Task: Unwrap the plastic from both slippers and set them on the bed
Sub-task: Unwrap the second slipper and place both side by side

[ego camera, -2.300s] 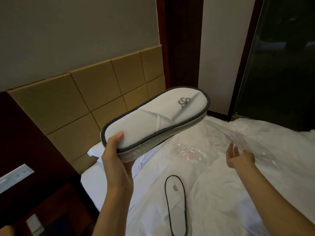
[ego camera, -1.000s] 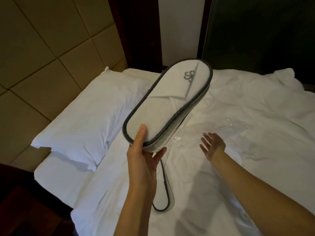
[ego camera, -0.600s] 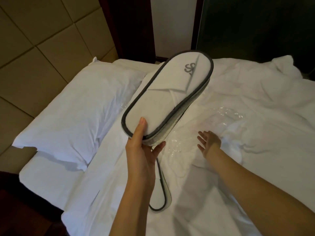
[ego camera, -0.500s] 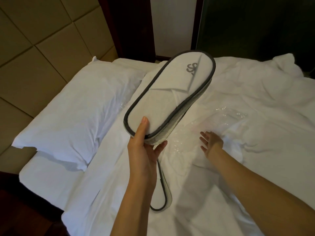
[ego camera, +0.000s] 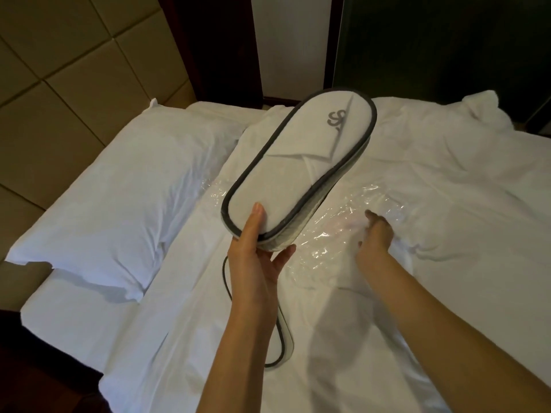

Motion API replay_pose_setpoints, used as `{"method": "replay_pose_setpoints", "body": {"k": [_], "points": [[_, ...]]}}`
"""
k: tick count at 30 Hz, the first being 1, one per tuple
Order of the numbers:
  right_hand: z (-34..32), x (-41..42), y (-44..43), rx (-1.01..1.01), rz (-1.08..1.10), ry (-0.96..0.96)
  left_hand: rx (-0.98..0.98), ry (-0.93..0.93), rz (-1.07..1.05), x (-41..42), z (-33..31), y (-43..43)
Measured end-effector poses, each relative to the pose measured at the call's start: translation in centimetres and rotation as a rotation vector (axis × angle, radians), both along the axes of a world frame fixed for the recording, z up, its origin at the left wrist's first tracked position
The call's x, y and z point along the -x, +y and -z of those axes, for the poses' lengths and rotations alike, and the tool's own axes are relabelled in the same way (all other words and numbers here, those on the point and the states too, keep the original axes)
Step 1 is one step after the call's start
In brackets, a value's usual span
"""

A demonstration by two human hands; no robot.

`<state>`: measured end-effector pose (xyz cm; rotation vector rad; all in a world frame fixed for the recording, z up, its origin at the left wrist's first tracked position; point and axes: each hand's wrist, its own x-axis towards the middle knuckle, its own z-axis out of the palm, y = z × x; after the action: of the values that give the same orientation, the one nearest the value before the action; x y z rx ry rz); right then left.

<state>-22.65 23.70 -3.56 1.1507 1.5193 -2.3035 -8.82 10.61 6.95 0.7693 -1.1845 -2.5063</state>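
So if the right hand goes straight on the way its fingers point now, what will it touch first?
Most likely the clear plastic wrap on the bed. The right hand points forward and down at it, and its fingertips look already on or just above it; depth is unclear. Nothing else lies between.

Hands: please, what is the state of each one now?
Left hand: closed on the heel of the white grey-trimmed slipper.
Right hand: fingers spread, resting on the clear crinkled plastic wrap, gripping nothing.

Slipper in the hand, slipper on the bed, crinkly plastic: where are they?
Held slipper [ego camera: 301,162]: head view, on its white upper.
Slipper on the bed [ego camera: 285,341]: head view, on its grey-trimmed edge.
Plastic [ego camera: 325,242]: head view, on its shiny crumpled middle.
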Motion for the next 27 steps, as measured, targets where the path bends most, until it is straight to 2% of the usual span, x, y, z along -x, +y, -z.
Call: {"method": "replay_pose_setpoints", "body": {"k": [4, 8, 12, 15, 19, 27], "points": [[-3.8, -2.0, -2.0, 0.340, -0.191, 0.192, -0.008, -0.017, -0.009, -0.7, 0.3, 0.5], [-7.1, -4.2, -3.4, 0.431, -0.373, 0.360, -0.012, -0.059, -0.034, -1.8, 0.9, 0.9], [-9.0, -5.4, -4.7, 0.319, -0.488, 0.425, 0.046, -0.051, -0.031, -2.4, 0.9, 0.7], [-9.2, -5.7, -5.3, 0.212, -0.530, 0.474, 0.148, -0.062, 0.000, -2.5, 0.7, 0.4], [-9.1, -5.6, -5.6, 0.175, -0.545, 0.516, 0.336, -0.116, -0.001, -2.8, 0.4, -0.2], [-8.2, -5.5, -5.0, 0.034, -0.588, 0.597, 0.515, -0.182, -0.284, -2.9, -1.0, -3.2]]}}
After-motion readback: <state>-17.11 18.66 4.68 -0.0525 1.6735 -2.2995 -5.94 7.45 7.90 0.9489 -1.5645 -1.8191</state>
